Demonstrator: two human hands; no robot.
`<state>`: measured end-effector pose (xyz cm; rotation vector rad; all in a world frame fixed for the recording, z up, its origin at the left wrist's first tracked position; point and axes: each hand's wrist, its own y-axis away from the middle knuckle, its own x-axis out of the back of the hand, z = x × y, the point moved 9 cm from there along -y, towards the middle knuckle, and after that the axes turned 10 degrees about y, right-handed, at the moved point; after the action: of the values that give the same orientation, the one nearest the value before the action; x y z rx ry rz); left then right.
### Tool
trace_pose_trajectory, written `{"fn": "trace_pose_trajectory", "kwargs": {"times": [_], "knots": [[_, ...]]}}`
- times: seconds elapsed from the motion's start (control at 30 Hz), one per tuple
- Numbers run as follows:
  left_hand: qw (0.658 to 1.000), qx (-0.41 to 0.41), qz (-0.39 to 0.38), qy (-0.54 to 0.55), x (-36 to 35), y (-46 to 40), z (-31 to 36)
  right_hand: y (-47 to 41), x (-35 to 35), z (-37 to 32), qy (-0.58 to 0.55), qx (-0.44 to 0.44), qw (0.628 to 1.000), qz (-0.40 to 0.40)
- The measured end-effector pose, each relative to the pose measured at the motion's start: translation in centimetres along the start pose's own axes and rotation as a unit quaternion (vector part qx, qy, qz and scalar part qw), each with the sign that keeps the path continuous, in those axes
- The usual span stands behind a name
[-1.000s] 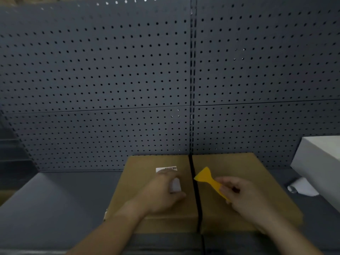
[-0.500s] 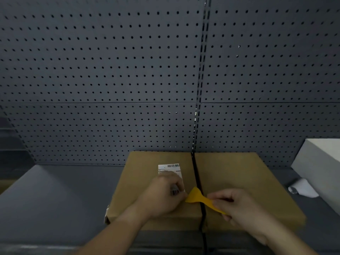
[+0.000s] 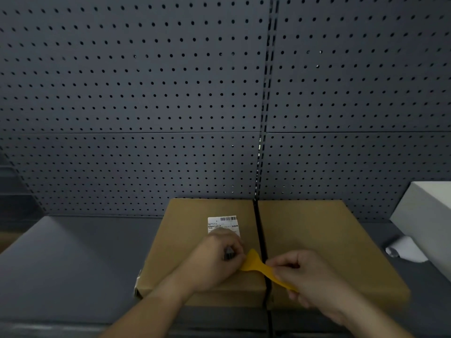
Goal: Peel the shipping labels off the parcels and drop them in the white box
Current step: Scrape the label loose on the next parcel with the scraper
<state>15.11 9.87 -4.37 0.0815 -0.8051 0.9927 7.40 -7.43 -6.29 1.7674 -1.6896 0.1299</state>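
Two brown parcels lie side by side, the left parcel (image 3: 180,242) and the right parcel (image 3: 329,240). A white shipping label (image 3: 222,224) is stuck on the left one. My left hand (image 3: 214,261) covers the label's near end with curled fingers, and a strip of barcode shows between thumb and fingers. My right hand (image 3: 310,276) grips the handle of a yellow scraper (image 3: 253,263). Its blade lies flat against my left fingertips at the label's near right corner. The white box (image 3: 429,220) stands at the right edge.
A grey pegboard wall (image 3: 146,93) rises right behind the parcels. A curled piece of white paper (image 3: 405,250) lies on the dark shelf (image 3: 73,264) between the right parcel and the white box.
My right hand has brought the scraper left and down from above the right parcel to my left fingertips. My left hand slid nearer to me, uncovering more of the label.
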Motion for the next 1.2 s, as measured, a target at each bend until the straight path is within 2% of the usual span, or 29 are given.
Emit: {"fn": "trace_pose_trajectory", "kwargs": {"times": [1.2], "knots": [[0.999,0.007,0.011,0.03,0.1,-0.2,-0.8,0.0,-1.1,-1.4,0.003,-0.023,0.999,-0.036]]}}
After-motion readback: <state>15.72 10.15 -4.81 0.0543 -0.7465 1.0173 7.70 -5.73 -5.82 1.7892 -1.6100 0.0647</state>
